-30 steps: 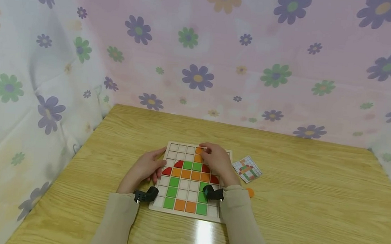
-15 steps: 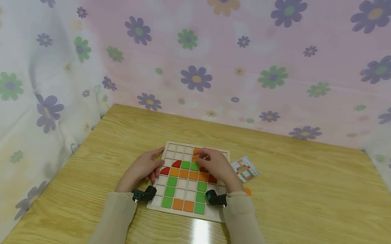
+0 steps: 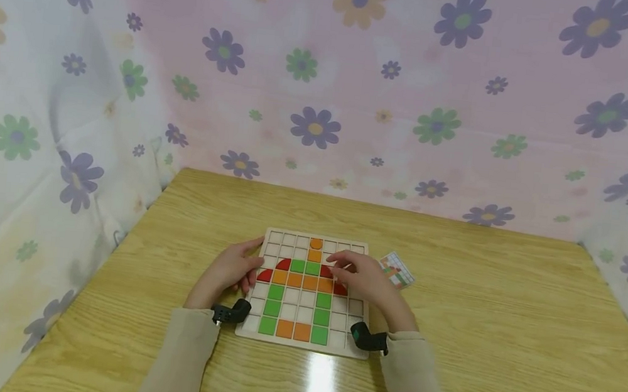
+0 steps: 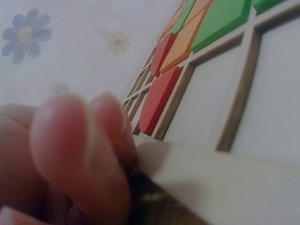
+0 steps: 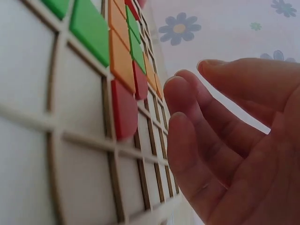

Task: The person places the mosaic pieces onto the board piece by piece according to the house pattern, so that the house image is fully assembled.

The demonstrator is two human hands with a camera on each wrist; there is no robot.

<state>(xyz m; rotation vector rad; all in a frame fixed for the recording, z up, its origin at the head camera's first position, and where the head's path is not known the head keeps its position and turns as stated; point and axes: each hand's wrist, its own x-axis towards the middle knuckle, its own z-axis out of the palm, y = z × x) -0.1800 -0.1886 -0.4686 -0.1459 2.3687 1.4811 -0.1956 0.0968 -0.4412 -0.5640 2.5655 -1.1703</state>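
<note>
A wooden grid board (image 3: 299, 346) lies on the table, set with red, orange and green tiles. At its top stands a round orange tile (image 3: 316, 244) above an orange square tile (image 3: 314, 256). My left hand (image 3: 227, 271) holds the board's left edge, thumb over the rim; the left wrist view has its curled fingertips (image 4: 65, 136) beside that edge. Over the right part of the board hovers my right hand (image 3: 368, 280), fingers loosely bent and holding nothing. Red quarter-round tiles (image 5: 124, 110) sit close by in the right wrist view.
A small pattern card (image 3: 400, 272) lies right of the board, partly hidden by my right hand. Flowered cloth (image 3: 325, 83) hangs behind the wood-grain table (image 3: 507, 315) and along its sides.
My right hand has drawn back from the round orange tile at the board's top, moving right and towards me, uncovering that tile. My left hand has stayed at the board's edge.
</note>
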